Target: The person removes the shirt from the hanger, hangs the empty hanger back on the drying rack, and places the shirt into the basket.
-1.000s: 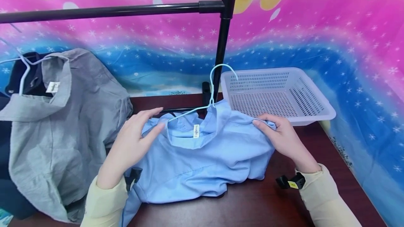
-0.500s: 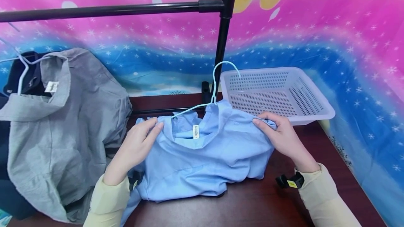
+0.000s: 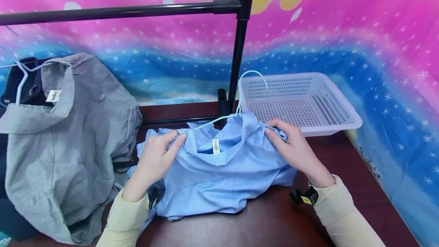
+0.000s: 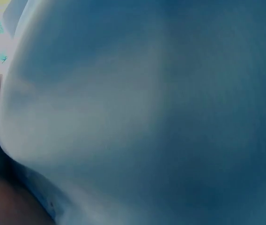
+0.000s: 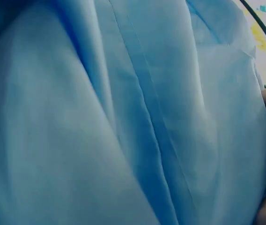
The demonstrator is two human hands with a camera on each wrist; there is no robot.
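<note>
A light blue shirt (image 3: 212,186) hangs bunched over the table in the head view, its collar and white label facing up. Through its neck runs a pale blue hanger (image 3: 239,104), the hook standing up and the arms mostly hidden under the cloth. My left hand (image 3: 156,159) pinches the shirt's left shoulder close to the collar. At the right shoulder, my right hand (image 3: 291,146) grips gathered cloth between thumb and fingers. Blue fabric (image 4: 123,112) fills the left wrist view, blurred. In the right wrist view, folds and a seam of the shirt (image 5: 147,112) show.
A black clothes rack (image 3: 137,12) stands behind, with its post (image 3: 239,48) near the middle. On the left hang a grey shirt (image 3: 65,155) and a dark garment (image 3: 17,212). A white perforated basket (image 3: 343,125) sits at the back right of the dark red table (image 3: 267,220).
My left hand has closed its fingers on the shirt's left shoulder. My right hand has drawn its shoulder inward, to the left. The hanger hook has shifted slightly right.
</note>
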